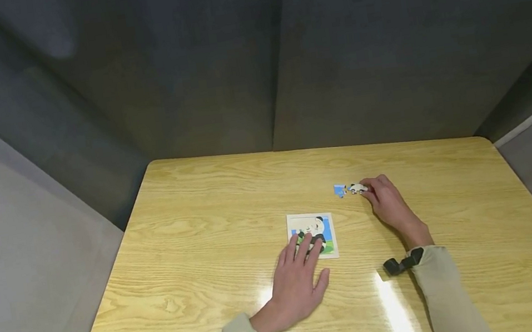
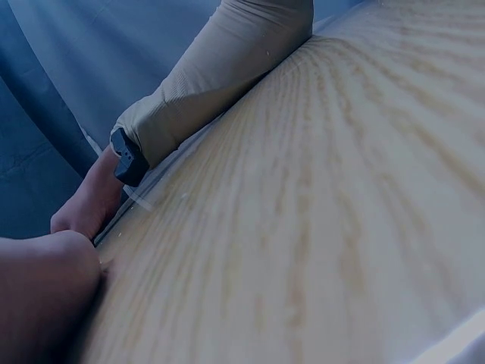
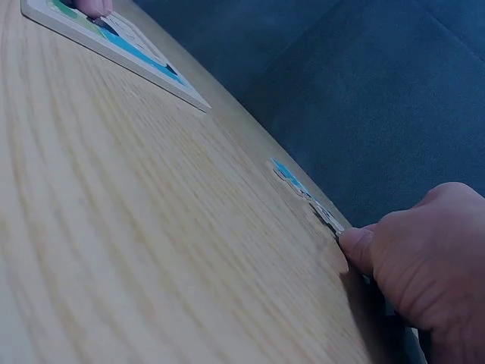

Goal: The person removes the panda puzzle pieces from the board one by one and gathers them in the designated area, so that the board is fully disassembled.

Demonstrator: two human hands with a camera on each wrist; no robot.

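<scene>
Square flat puzzle board (image 1: 312, 235) pressed by straight-fingered left hand (image 1: 296, 285), small knobbed puzzle pieces (image 1: 351, 189) pinched by right hand (image 1: 388, 201), glossy wood-grain table (image 1: 195, 242).

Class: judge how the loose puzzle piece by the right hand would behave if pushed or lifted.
The puzzle piece looks thin and flat, so probably light, sliding easily on the glossy table. Lying flush, it may resist lifting. The right hand touches its edge.

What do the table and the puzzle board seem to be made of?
Table: light wood or wood-look laminate, glossy; grain lines and bright glare patches show. Puzzle board: probably thin wood or card, with a pale edge and printed picture in the right wrist view.
</scene>
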